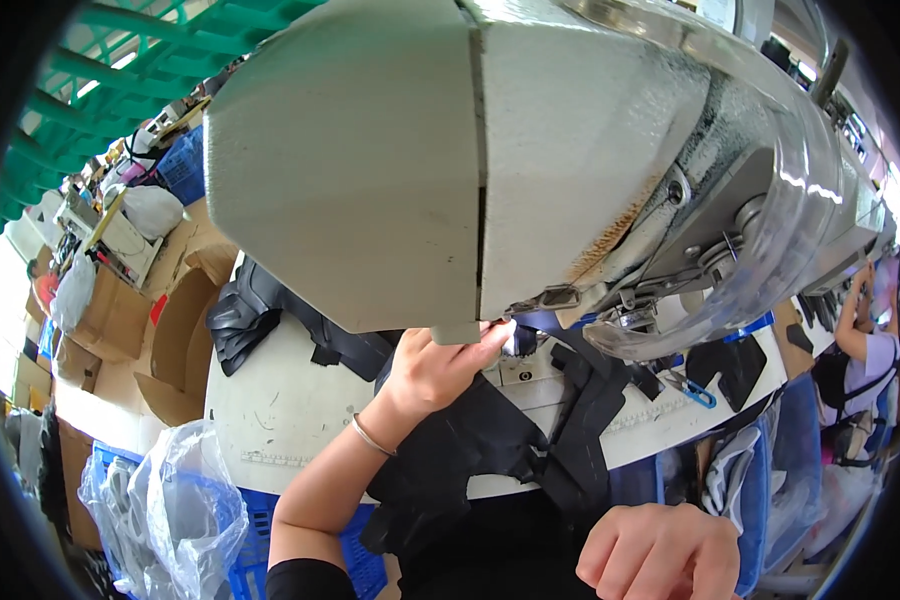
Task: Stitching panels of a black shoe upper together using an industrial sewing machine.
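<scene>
Forward over the bench point(270, 420) reaches the left hand point(428, 374), its grip impossible to tell; the right hand point(660, 553), fingers curled together, hangs before the near edge.

Above my left hand point(422, 372), the machine head point(360, 180) closes the way from the top. Over the left part of the table point(270, 400), near its front edge, a hand could pass. At the middle of this edge, black pieces point(450, 440) are in the way; toward the right end, a blue-handled tool point(703, 398).
</scene>
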A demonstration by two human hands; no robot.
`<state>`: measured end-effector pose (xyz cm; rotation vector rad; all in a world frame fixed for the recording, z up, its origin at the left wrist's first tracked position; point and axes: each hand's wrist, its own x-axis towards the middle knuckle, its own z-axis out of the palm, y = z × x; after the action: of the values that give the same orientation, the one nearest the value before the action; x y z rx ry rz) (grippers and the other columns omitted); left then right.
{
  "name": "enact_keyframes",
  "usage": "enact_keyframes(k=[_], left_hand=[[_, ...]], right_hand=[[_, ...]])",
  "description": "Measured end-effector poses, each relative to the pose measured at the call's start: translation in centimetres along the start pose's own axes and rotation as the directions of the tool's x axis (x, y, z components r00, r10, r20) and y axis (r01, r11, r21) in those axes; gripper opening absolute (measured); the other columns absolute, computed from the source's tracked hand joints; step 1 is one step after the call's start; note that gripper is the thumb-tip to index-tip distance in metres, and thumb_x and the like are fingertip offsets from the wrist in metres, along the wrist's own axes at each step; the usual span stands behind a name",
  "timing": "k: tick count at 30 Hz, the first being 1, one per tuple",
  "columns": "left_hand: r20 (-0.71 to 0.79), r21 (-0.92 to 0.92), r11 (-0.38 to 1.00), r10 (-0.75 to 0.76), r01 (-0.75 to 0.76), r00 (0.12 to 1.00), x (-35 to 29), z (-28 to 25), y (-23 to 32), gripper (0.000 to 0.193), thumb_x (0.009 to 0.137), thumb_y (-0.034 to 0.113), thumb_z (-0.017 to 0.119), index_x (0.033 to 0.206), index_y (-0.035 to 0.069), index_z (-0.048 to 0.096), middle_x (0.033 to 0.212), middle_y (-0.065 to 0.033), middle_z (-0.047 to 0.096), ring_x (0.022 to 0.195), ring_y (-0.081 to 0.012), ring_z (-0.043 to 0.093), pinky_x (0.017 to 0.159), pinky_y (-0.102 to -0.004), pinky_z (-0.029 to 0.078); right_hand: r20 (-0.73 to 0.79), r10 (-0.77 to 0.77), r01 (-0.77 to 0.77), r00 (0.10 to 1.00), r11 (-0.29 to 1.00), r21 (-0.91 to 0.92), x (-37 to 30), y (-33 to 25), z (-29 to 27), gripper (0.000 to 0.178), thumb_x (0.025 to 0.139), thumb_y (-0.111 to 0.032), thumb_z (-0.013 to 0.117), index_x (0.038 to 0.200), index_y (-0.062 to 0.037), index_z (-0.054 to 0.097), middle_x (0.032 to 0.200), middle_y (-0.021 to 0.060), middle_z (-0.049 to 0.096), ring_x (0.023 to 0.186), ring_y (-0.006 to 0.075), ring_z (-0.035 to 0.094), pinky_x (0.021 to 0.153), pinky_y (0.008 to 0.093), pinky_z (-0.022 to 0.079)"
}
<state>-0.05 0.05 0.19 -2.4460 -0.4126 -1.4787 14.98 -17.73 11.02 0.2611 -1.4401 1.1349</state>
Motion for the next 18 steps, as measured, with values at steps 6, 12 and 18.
enact_keyframes(k=[6,12,18], left_hand=[[-0.043,-0.032,0.999,-0.035,0.033,0.998,-0.3,0.1,-0.3,0.022,0.07,0.003,0.077,0.092,0.009,0.075,0.083,-0.0042,0.064,0.074,-0.0195,0.061,0.062,-0.0314,0.049],[-0.031,-0.058,0.997,-0.048,0.046,0.998,0.2,0.0,-0.8,0.026,0.069,-0.001,0.075,0.093,0.01,0.076,0.084,-0.0049,0.066,0.075,-0.0185,0.064,0.066,-0.0298,0.051],[-0.035,-0.12,0.992,-0.042,0.037,0.999,0.0,0.5,-1.3,0.03,0.066,-0.002,0.073,0.093,0.012,0.076,0.085,-0.0036,0.068,0.075,-0.0181,0.065,0.066,-0.029,0.052]], right_hand=[[-0.032,-0.038,0.038,0.999,0.999,-0.009,-0.2,0.3,-0.1,0.047,0.094,-0.052,0.054,0.091,-0.0103,0.074,0.065,0.0026,0.06,0.038,0.0068,0.038,0.037,0.0231,0.023],[-0.055,-0.03,0.03,0.998,0.999,-0.012,-0.4,0.7,-0.2,0.051,0.092,-0.053,0.056,0.088,-0.0057,0.075,0.065,0.0028,0.06,0.038,0.0077,0.04,0.036,0.0233,0.024],[-0.16,0.639,-0.653,0.753,0.755,-0.06,-8.0,2.9,-2.9,0.015,0.092,-0.012,0.058,0.09,0.0005,0.067,0.066,0.0039,0.061,0.054,0.0075,0.053,0.049,0.0228,0.039]])
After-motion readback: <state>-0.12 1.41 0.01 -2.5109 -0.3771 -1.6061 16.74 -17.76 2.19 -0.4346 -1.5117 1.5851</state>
